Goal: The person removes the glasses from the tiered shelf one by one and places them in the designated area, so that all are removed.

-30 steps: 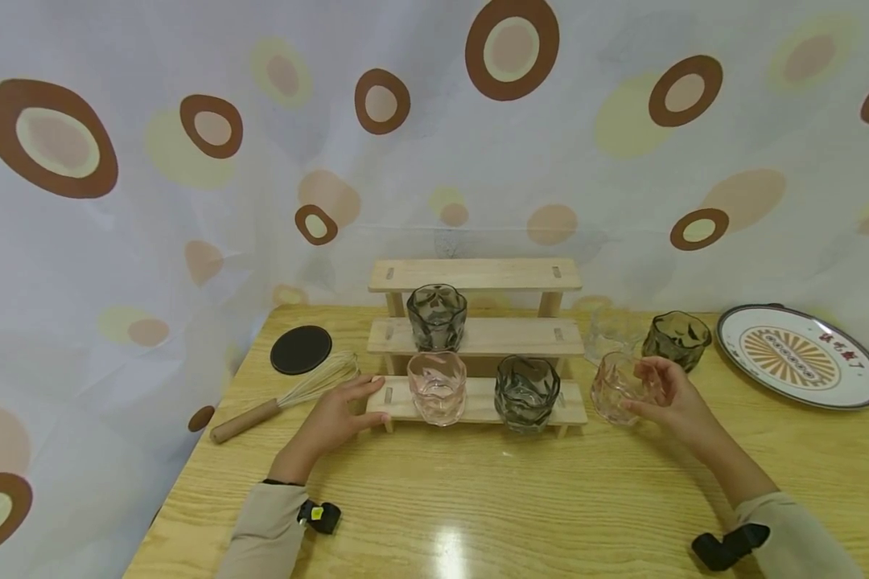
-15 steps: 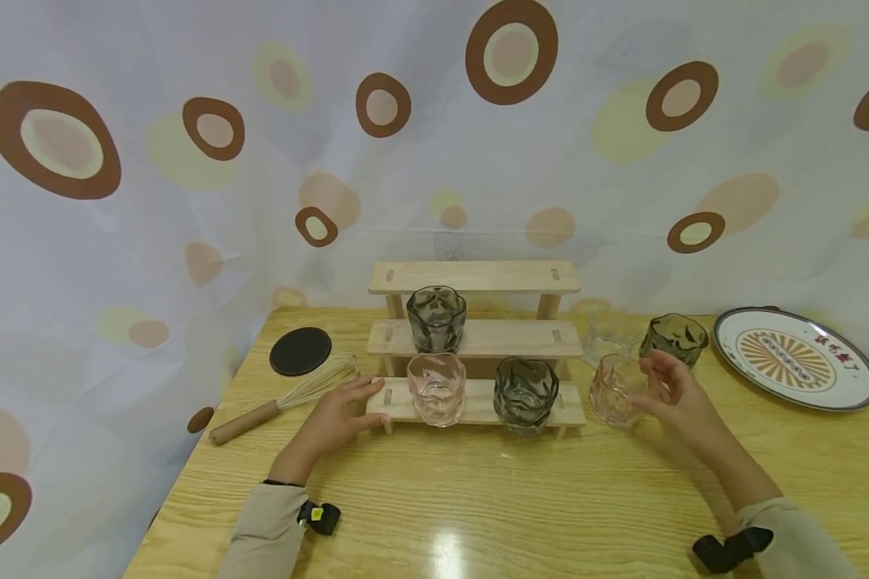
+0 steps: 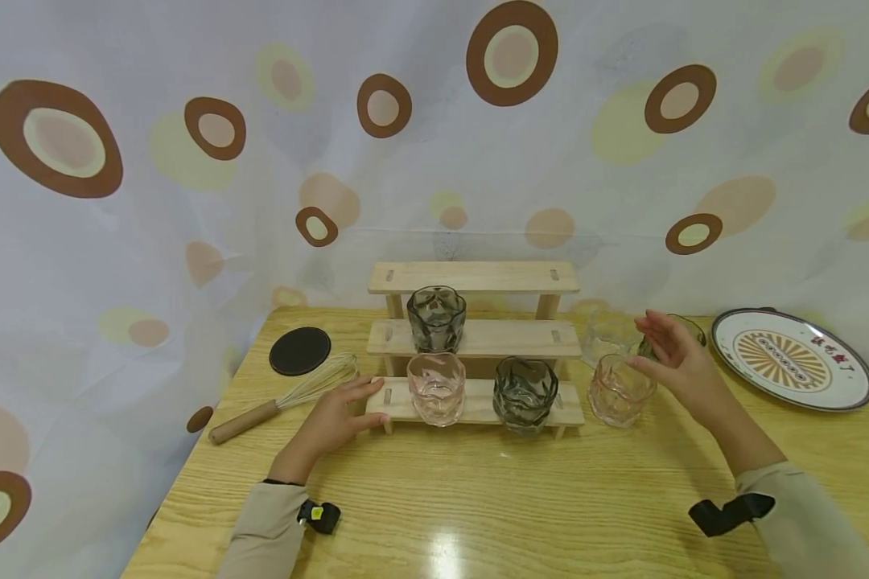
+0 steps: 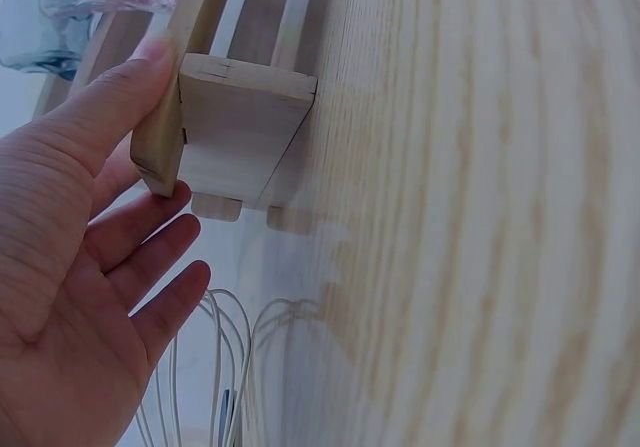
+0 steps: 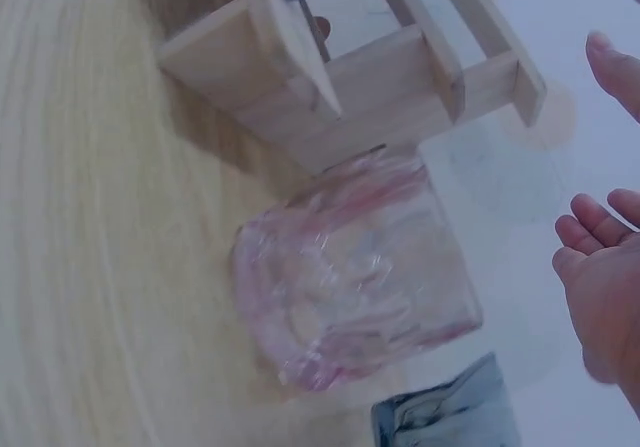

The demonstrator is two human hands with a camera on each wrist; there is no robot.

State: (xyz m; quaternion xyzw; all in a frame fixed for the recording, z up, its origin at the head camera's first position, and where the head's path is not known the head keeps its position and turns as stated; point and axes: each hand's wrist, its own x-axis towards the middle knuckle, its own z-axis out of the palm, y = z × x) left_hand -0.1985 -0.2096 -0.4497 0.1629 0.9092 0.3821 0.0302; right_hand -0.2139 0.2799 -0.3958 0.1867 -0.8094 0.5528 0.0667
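Right hand: the right hand [image 3: 677, 362] has let go of the pink glass [image 3: 618, 390] it was cupping a second ago and risen to centre right of the head view, fingers spread, holding nothing.
Pink glass: stands alone on the table [image 3: 550, 498], just right of the rack [image 3: 478, 338]; the wrist view shows a clear gap between it [image 5: 360, 267] and the palm [image 5: 605, 287].
Meaning: the glass looks set down and released beside the bottom shelf.
Left hand: unchanged, the left hand [image 3: 336, 418] lies flat, thumb [image 4: 110, 97] pressed against the rack's left end [image 4: 235, 132].
On the rack: a pink glass and two grey ones.
Hard to see: a green glass [image 3: 684, 326] is mostly hidden behind the right hand; a clear glass [image 3: 608, 336] is faint against the curtain; the right wrist view is blurred.
Elsewhere: whisk [image 3: 282, 398], coaster [image 3: 300, 350], plate [image 3: 792, 358].
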